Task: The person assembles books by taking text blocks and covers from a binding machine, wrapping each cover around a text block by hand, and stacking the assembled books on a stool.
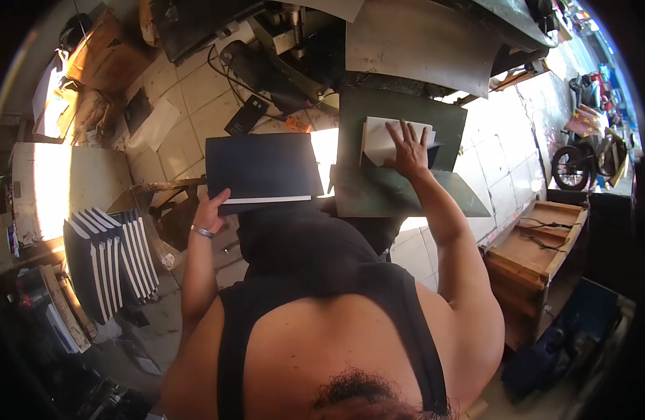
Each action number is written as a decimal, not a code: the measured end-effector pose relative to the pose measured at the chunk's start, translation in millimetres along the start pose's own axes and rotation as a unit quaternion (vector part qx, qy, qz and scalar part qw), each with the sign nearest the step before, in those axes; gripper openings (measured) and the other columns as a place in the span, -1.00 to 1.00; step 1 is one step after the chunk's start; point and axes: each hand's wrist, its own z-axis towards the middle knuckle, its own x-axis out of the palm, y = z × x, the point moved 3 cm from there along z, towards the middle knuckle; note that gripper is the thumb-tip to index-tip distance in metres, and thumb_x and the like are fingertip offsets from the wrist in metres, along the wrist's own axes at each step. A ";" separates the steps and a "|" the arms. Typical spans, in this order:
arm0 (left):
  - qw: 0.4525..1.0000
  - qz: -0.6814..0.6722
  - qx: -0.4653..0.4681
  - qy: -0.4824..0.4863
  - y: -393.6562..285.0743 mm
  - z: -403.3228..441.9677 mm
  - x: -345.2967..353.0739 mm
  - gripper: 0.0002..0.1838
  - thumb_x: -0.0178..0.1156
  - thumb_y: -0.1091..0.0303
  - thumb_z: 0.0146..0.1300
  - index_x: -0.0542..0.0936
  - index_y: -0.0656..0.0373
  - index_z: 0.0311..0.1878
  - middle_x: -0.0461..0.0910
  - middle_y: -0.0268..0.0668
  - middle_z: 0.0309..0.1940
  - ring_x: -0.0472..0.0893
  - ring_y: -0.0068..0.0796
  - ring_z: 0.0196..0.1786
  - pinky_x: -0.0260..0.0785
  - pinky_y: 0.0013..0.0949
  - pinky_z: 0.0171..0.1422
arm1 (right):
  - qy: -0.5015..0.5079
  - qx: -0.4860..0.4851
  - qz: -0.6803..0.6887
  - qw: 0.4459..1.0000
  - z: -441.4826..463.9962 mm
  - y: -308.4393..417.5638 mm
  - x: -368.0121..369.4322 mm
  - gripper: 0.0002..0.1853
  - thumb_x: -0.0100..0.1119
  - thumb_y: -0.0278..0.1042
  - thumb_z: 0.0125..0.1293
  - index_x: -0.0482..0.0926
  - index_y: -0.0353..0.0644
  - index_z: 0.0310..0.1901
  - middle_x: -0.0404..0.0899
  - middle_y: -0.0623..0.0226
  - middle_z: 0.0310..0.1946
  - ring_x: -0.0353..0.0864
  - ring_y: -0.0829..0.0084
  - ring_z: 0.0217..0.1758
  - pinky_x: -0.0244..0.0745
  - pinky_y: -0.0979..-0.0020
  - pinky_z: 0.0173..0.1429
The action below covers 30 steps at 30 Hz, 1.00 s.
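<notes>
My left hand (212,212) grips the near left corner of a dark blue hardcover book (263,166), thumb on top and the other fingers hidden below. A white strip of page edge shows along its near side. My right hand (408,150) lies with fingers spread on a stack of white paper (380,134). This stack rests on a dark green metal surface (352,115), and a small dark patch shows beside my palm. Whether my right palm presses on the paper or hovers just over it is hard to tell.
At the left stands a pile of dark-covered books (112,262) with white page edges. A wooden drawer frame (539,234) is at the right, and a cardboard box (109,59) sits at the far left. Beyond the paper is a metal plate (420,52). A motorbike (581,157) stands outside.
</notes>
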 end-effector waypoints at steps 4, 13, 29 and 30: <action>0.994 0.059 0.076 0.058 0.3 -1.7 21.9 -0.57 0.36 0.51 0.37 0.56 0.26 0.27 0.66 -0.29 0.16 0.64 -0.40 0.18 0.47 -0.27 0.30 | -0.209 0.357 0.157 0.897 22.1 -37.0 -20.1 0.22 0.59 0.23 -0.02 0.05 0.24 0.63 -0.04 -0.05 0.65 -0.07 0.04 0.73 -0.28 -0.36 0.67; 0.978 0.005 -0.014 0.206 14.3 42.2 157.3 -0.50 0.28 0.53 0.42 0.44 0.21 0.39 0.57 -0.27 0.25 0.58 -0.34 0.27 0.41 -0.18 0.42 | -0.088 0.399 0.463 0.786 -14.9 -121.6 83.2 0.08 0.42 0.35 0.18 0.23 -0.20 0.55 0.27 -0.13 0.50 0.28 -0.06 0.57 0.21 0.14 0.58; 0.898 0.352 -0.108 0.241 140.7 159.1 257.6 -0.21 0.46 0.14 0.26 0.37 0.49 0.38 0.57 0.03 0.27 0.61 -0.28 0.27 0.40 -0.30 0.41 | 0.002 0.306 0.669 0.678 -35.1 -140.9 115.6 -0.07 0.45 0.28 0.22 0.30 -0.11 0.46 0.60 0.07 0.20 0.58 0.18 0.27 0.34 0.03 0.33; 0.901 0.347 -0.106 0.238 136.1 159.4 259.2 -0.22 0.46 0.15 0.27 0.38 0.49 0.37 0.57 0.02 0.28 0.61 -0.28 0.27 0.40 -0.30 0.41 | -0.015 0.306 0.674 0.672 -35.2 -132.3 100.4 -0.13 0.62 -0.22 0.12 0.30 -0.21 0.39 0.63 0.08 0.12 0.64 0.23 0.20 0.49 0.19 0.23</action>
